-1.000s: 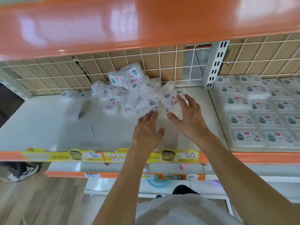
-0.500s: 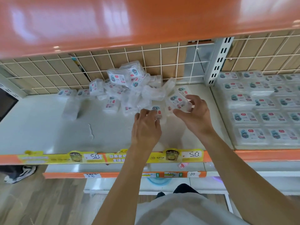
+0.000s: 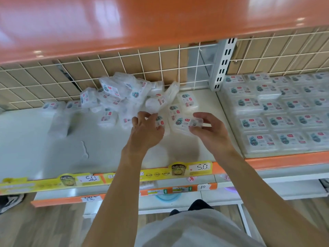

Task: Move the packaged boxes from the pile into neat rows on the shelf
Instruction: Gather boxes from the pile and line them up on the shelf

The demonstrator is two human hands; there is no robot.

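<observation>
While right hand (image 3: 211, 132) pinches a box (image 3: 187, 123) lying crosswise, left hand (image 3: 146, 133) grip clamped on another box (image 3: 160, 121).

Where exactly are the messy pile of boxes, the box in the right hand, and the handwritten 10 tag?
pile of boxes (image 3: 124, 97), head view, middle of the heap.
box in the right hand (image 3: 185, 123), head view, printed label.
10 tag (image 3: 203, 187), head view, on the numeral.

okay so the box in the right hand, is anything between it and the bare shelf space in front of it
Nothing visible. The right hand pinches a clear box at the pile's near edge, and the white shelf toward the front lip is bare. The left hand grips another box alongside.
</observation>
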